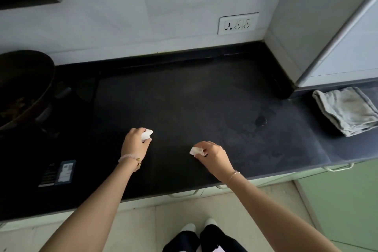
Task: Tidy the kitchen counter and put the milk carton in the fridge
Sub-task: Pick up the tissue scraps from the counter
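Dark counter (184, 98), two hands, each clutching one tissue wad

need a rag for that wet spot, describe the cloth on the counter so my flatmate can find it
Follow the dark counter to its far right end, below the white cabinet. The folded grey cloth lies there, far bigger than the white scraps in the hands.

The dark counter (184, 96) carries a folded grey cloth (345, 109) at its right edge and a wok (22, 88) at its left edge.
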`<action>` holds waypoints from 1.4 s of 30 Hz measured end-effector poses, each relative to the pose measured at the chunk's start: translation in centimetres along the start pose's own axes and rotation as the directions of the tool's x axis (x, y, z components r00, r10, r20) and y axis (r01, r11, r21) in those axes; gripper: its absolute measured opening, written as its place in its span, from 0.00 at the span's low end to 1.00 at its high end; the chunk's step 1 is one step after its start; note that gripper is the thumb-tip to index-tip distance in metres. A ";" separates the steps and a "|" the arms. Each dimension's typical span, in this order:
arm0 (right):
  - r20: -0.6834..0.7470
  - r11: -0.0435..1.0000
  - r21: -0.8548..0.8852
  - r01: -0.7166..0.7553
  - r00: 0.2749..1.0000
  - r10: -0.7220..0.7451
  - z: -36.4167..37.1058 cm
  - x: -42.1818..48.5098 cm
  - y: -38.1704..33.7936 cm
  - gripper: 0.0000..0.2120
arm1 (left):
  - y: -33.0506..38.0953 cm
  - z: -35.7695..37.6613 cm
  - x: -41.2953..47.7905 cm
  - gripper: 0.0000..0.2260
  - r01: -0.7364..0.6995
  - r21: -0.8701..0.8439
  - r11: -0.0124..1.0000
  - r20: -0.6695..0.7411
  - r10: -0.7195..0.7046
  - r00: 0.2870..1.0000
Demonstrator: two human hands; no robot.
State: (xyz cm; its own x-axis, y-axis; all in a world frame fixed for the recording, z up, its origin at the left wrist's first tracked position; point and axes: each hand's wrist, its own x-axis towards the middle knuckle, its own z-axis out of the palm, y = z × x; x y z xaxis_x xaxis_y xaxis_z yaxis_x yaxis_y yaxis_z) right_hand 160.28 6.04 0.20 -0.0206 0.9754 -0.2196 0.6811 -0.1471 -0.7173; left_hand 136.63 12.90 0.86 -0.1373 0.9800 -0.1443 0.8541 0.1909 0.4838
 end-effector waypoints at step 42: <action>0.033 0.178 0.880 0.440 -0.430 0.902 27.3 -63.2 -7.3 0.08 | 0.6 9.4 -51.8 0.11 -0.530 -0.531 0.661 0.842 0.344 -0.415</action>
State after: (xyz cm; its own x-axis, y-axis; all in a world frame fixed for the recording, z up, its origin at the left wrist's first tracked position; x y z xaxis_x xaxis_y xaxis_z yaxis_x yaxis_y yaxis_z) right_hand 136.60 -58.99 1.24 0.5993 -0.5578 -0.5742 -0.5320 0.2585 -0.8063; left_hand 148.97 -38.30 0.47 0.7735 -0.3885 -0.5008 0.3711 -0.3628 0.8547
